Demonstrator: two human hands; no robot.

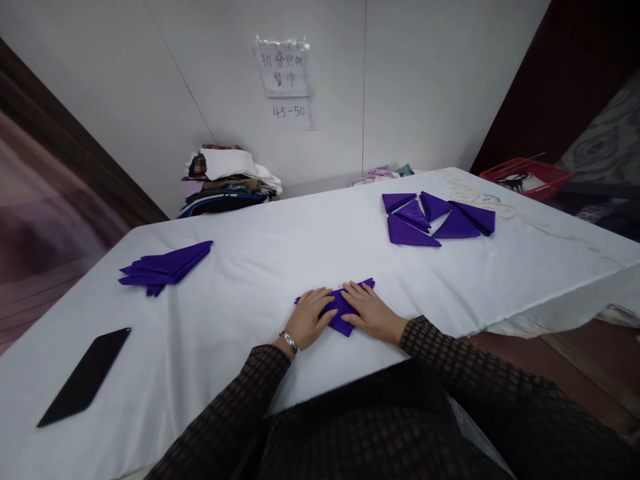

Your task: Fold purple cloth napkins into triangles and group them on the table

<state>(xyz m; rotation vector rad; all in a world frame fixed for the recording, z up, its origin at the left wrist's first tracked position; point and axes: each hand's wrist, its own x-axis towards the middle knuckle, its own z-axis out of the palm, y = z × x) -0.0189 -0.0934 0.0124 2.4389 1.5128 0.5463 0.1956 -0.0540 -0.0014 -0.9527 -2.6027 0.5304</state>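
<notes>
A small purple cloth napkin (342,308) lies folded on the white tablecloth (280,253) near the front edge. My left hand (311,318) lies flat on its left part, fingers stretched out. My right hand (369,311) presses flat on its right part, fingers spread. Most of the napkin is hidden under the two hands. A bracelet shows on my left wrist.
A stack of purple napkins (165,267) lies at the left. Several folded purple triangles (436,219) lie at the back right. A black phone (86,375) rests at the front left. Piled clothes (227,179) stand by the wall, and a red basket (526,176) is at the far right.
</notes>
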